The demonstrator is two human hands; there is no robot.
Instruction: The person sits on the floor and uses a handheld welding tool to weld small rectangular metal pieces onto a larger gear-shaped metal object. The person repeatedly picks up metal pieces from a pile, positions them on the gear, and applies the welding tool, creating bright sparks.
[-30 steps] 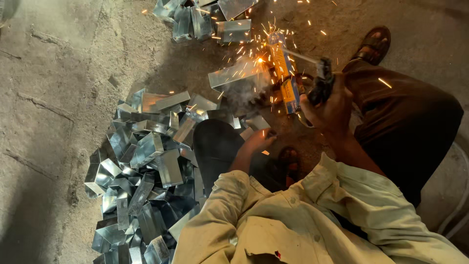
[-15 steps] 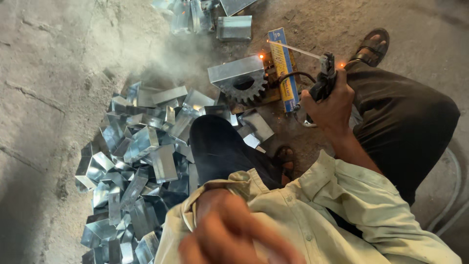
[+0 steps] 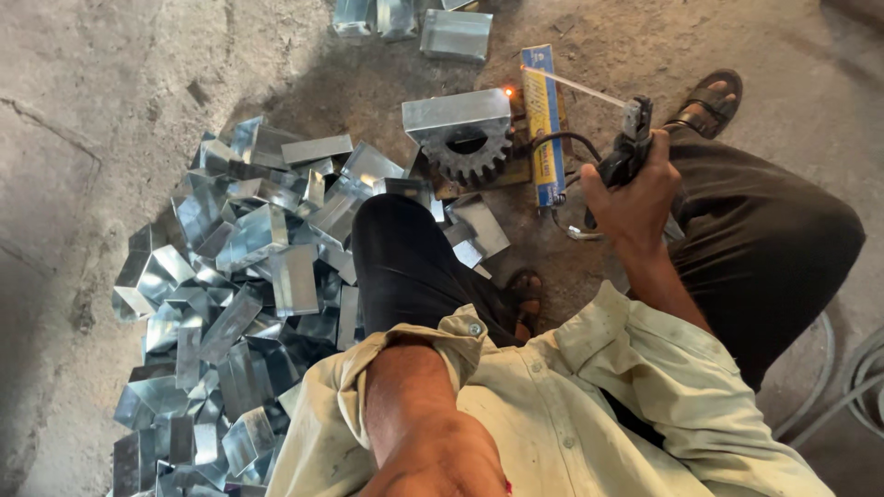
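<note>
Right hand (image 3: 631, 189) gripped a welding electrode holder (image 3: 626, 152), rod (image 3: 571, 85) angled toward a glowing spot (image 3: 507, 92) on the folded sheet-metal piece (image 3: 458, 115) atop a gear (image 3: 470, 156) on the floor; left hand out of frame.

We see bare concrete floor (image 3: 83, 110) open at far left; a heap of shiny metal pieces (image 3: 239, 304) and our raised knee (image 3: 405, 267) crowd the gear (image 3: 471, 155).

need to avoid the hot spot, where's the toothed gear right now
In the head view the gear lies on the floor at upper centre, tucked under a bent metal piece, just left of the long blue-and-yellow box.
</note>
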